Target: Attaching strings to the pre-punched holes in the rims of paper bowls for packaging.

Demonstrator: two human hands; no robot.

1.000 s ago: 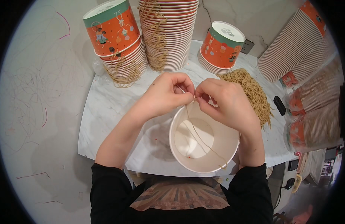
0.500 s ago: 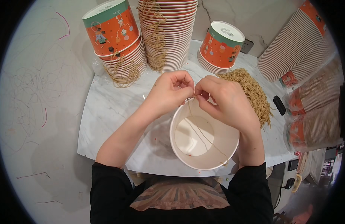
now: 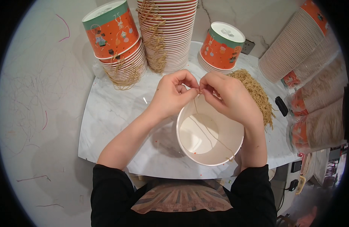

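A large white paper bucket (image 3: 232, 128) stands tilted on the table in front of me, its open mouth facing me. Thin tan string (image 3: 220, 143) runs across the mouth from the far rim to the near right rim. At the far rim, my left hand (image 3: 172, 94) is closed, thumb and forefinger pinching the string. Fingertip to fingertip with it, my right hand (image 3: 231, 94) pinches the string too. The small spot between the fingertips is mostly hidden. Beside my right hand lies a heap of tan strings (image 3: 254, 90).
Stacked orange-and-green paper buckets (image 3: 112, 32) stand at the far left, next to a tall stack (image 3: 174, 41) hung with string loops. A shorter upside-down stack (image 3: 221, 47) is behind my right hand. Wrapped stacks (image 3: 324, 126) line the right edge, near a black object (image 3: 281, 106).
The bucket has shifted slightly right and away from me and tilted a little more. Both hands have moved slightly right, their fingertips still together on the string.
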